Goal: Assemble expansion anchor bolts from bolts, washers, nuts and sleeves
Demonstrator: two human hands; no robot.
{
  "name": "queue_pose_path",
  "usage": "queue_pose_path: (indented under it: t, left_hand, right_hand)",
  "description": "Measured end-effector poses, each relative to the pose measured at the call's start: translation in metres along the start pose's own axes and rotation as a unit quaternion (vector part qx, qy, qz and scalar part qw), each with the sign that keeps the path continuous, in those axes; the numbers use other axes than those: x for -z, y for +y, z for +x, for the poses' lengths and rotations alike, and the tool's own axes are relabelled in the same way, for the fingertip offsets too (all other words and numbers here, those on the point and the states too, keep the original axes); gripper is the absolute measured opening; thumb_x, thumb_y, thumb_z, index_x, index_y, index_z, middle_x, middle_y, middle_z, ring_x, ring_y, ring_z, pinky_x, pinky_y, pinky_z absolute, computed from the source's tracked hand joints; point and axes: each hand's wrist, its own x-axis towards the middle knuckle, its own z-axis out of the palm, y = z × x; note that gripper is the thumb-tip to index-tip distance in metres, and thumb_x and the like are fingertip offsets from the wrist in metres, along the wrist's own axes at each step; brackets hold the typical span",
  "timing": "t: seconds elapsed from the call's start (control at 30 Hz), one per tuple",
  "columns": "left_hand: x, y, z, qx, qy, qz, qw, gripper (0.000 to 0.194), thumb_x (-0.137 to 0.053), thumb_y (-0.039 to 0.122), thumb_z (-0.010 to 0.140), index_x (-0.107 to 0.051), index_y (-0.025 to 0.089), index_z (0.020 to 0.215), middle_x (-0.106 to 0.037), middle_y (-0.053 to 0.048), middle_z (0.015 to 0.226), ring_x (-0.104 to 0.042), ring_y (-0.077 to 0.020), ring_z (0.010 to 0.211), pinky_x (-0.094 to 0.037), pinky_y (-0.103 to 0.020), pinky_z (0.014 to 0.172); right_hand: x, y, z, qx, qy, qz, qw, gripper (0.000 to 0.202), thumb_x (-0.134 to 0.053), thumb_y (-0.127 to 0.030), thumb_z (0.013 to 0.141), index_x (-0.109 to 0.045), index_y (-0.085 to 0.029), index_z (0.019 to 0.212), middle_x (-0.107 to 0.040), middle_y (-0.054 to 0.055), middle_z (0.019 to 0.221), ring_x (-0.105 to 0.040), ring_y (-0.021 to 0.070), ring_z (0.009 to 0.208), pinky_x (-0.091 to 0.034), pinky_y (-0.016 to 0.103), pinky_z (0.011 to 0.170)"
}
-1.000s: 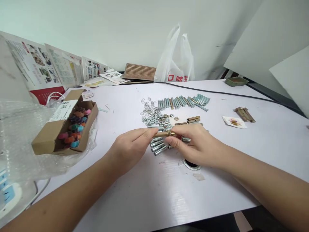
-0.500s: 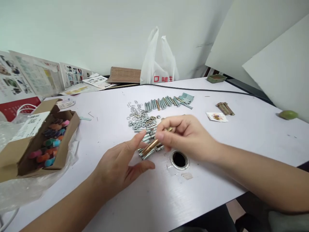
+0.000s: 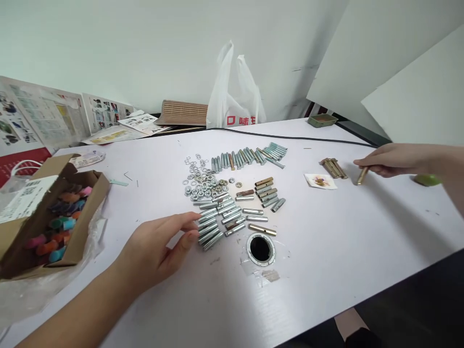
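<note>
My right hand [image 3: 384,159] is at the right of the table, its fingers closed on a brass-coloured expansion bolt [image 3: 362,176] that hangs down toward the tabletop. Just left of it lies a small group of brass-coloured bolts [image 3: 333,168]. My left hand [image 3: 170,241] hovers at the left edge of the silvery metal sleeves [image 3: 228,209], thumb and fingers apart, holding nothing. More sleeves, some brass-coloured [image 3: 262,229], lie to their right. Nuts and washers [image 3: 203,183] are heaped behind the sleeves, and a row of bolts [image 3: 242,158] stretches behind those.
An open cardboard box [image 3: 89,227] of colourful pieces stands at left. A round hole with a metal rim [image 3: 272,251] is near the front. A small white packet [image 3: 320,181], a green fruit [image 3: 427,180], a green tray [image 3: 322,121], a black cable [image 3: 290,137] and a plastic bag [image 3: 234,96] are also there.
My right hand has moved from the middle to the far right with the brass-coloured bolt. My left hand has drawn slightly left, away from it. The view has shifted a little.
</note>
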Motion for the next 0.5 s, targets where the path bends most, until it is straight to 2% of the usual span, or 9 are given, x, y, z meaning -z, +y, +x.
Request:
queue_pose_path:
  t: [0.07, 0.1, 0.2, 0.3, 0.4, 0.5]
  left_hand:
    - [0.0, -0.003, 0.001, 0.031, 0.012, 0.008, 0.999, 0.024, -0.053, 0.027, 0.092, -0.06, 0.025, 0.115, -0.075, 0.004, 0.082, -0.071, -0.0099, 0.069, -0.055, -0.018, 0.063]
    - [0.0, -0.004, 0.001, 0.047, 0.019, 0.009, 0.999, 0.023, -0.051, 0.029, 0.093, -0.061, 0.025, 0.114, -0.075, 0.004, 0.083, -0.071, -0.0102, 0.07, -0.055, -0.018, 0.062]
    - [0.003, -0.007, 0.001, 0.087, 0.038, 0.01, 0.995, 0.024, -0.047, 0.031, 0.095, -0.064, 0.027, 0.112, -0.076, 0.004, 0.082, -0.072, -0.0107, 0.072, -0.054, -0.018, 0.063]
    - [0.007, -0.007, -0.001, 0.117, 0.057, 0.016, 0.991, 0.022, -0.049, 0.033, 0.094, -0.066, 0.027, 0.107, -0.075, 0.005, 0.078, -0.072, -0.011, 0.071, -0.053, -0.018, 0.06]
    - [0.009, -0.003, -0.001, 0.141, 0.075, 0.024, 0.987, 0.021, -0.05, 0.035, 0.094, -0.067, 0.028, 0.104, -0.075, 0.005, 0.077, -0.071, -0.0112, 0.068, -0.051, -0.019, 0.054]
    - [0.009, 0.004, 0.002, 0.186, 0.099, 0.051, 0.976, 0.019, -0.052, 0.036, 0.092, -0.068, 0.026, 0.098, -0.074, 0.005, 0.074, -0.071, -0.0123, 0.067, -0.05, -0.02, 0.055]
  right_hand:
    - [-0.006, 0.009, 0.003, -0.074, -0.147, 0.052, 0.985, 0.043, -0.07, -0.056, 0.076, -0.06, -0.019, 0.058, -0.048, 0.005, 0.058, -0.041, 0.0068, 0.048, -0.041, 0.029, 0.053]
    - [-0.01, 0.01, 0.003, -0.096, -0.173, 0.078, 0.977, 0.041, -0.068, -0.058, 0.077, -0.063, -0.019, 0.065, -0.049, 0.005, 0.063, -0.042, 0.0079, 0.052, -0.042, 0.028, 0.055]
    - [-0.024, 0.009, 0.001, -0.092, -0.123, 0.133, 0.979, 0.044, -0.065, -0.06, 0.081, -0.066, -0.016, 0.079, -0.054, 0.009, 0.077, -0.049, 0.0101, 0.063, -0.045, 0.025, 0.063]
    - [-0.029, 0.005, 0.001, -0.094, -0.077, 0.137, 0.983, 0.049, -0.06, -0.06, 0.085, -0.067, -0.011, 0.089, -0.06, 0.019, 0.093, -0.056, 0.0137, 0.073, -0.047, 0.029, 0.072]
    - [-0.027, -0.012, -0.001, -0.13, -0.004, 0.049, 0.99, 0.047, -0.058, -0.053, 0.089, -0.068, -0.009, 0.099, -0.063, 0.025, 0.105, -0.059, 0.0192, 0.078, -0.046, 0.038, 0.078]
    - [-0.03, -0.051, -0.018, -0.137, 0.095, -0.059, 0.984, 0.043, -0.048, -0.052, 0.093, -0.07, -0.017, 0.105, -0.066, 0.018, 0.102, -0.056, 0.0195, 0.077, -0.041, 0.043, 0.07]
